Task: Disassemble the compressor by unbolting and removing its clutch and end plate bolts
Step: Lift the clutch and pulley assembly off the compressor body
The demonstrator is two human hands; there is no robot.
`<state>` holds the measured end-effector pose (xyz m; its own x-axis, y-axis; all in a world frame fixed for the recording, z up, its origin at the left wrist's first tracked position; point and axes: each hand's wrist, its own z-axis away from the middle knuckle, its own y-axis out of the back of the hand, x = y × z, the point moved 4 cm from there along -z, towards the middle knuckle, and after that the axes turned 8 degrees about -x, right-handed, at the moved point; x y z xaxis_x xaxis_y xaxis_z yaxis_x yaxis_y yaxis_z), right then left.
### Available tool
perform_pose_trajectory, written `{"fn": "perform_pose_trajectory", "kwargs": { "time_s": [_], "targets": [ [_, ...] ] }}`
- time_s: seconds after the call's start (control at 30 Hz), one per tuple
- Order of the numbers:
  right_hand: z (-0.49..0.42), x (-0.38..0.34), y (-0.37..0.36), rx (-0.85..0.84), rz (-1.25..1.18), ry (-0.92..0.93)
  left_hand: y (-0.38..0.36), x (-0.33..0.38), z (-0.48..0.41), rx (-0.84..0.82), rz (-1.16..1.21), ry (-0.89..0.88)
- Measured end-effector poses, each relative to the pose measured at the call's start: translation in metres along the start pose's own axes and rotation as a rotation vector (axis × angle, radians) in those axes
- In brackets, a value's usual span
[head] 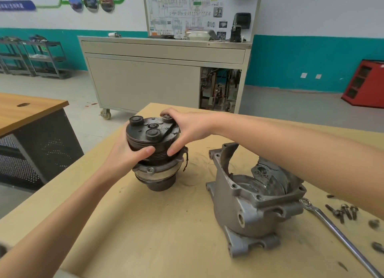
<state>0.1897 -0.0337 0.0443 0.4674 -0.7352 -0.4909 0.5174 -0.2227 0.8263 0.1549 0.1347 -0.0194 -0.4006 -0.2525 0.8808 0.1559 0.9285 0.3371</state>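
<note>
By my right forearm on the table lie the emptied housing, the wrench and loose bolts. Further out the clutch assembly stands upright. My left hand wraps its grooved side and my right hand curls over its top rim. I'd lift straight and evenly, without rocking. The table's far edge is close behind, so I'd work toward me.

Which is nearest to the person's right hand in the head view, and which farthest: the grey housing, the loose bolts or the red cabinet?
1. Grey housing, on the table, right of the clutch that the right hand grips.
2. Loose bolts, near the table's right edge, past the housing.
3. Red cabinet, across the room, far right.
</note>
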Motion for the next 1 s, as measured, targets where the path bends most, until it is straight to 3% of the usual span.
{"fn": "perform_pose_trajectory", "kwargs": {
  "time_s": [0.17, 0.23, 0.3, 0.37, 0.43, 0.5, 0.57, 0.63, 0.7, 0.8, 0.9, 1.0],
  "targets": [
    [0.016, -0.008, 0.008, -0.086, 0.101, -0.086, 0.005, 0.008, 0.0, -0.084, -0.042, 0.057],
    [0.042, -0.011, 0.029, -0.031, 0.146, -0.104, 0.011, 0.009, 0.005, -0.138, -0.113, 0.112],
    [0.081, -0.006, 0.056, 0.152, 0.293, -0.142, 0.027, 0.018, 0.016, -0.01, -0.182, 0.07],
    [0.126, 0.011, 0.071, 0.322, 0.442, -0.267, 0.044, 0.037, 0.033, 0.251, -0.162, -0.137],
    [0.165, 0.034, 0.065, 0.333, 0.4, -0.462, 0.036, 0.058, 0.046, 0.362, -0.064, -0.231],
    [0.19, 0.061, 0.041, 0.131, 0.246, -0.651, -0.003, 0.074, 0.054, 0.25, -0.044, -0.177],
    [0.203, 0.079, 0.008, -0.111, -0.004, -0.755, -0.059, 0.087, 0.062, 0.047, -0.291, -0.047],
    [0.208, 0.087, -0.022, -0.183, -0.27, -0.746, -0.104, 0.086, 0.064, -0.13, -0.553, 0.092],
    [0.207, 0.09, -0.038, -0.104, -0.477, -0.694, -0.13, 0.068, 0.057, -0.267, -0.393, 0.258],
    [0.207, 0.083, -0.044, 0.013, -0.605, -0.588, -0.154, 0.054, 0.048, -0.326, 0.162, 0.523],
    [0.213, 0.073, -0.046, 0.134, -0.652, -0.552, -0.159, 0.043, 0.043, -0.298, 0.293, 0.464],
    [0.221, 0.066, -0.057, 0.308, -0.676, -0.505, -0.161, 0.052, 0.039, -0.317, 0.178, 0.345]
  ]
}}
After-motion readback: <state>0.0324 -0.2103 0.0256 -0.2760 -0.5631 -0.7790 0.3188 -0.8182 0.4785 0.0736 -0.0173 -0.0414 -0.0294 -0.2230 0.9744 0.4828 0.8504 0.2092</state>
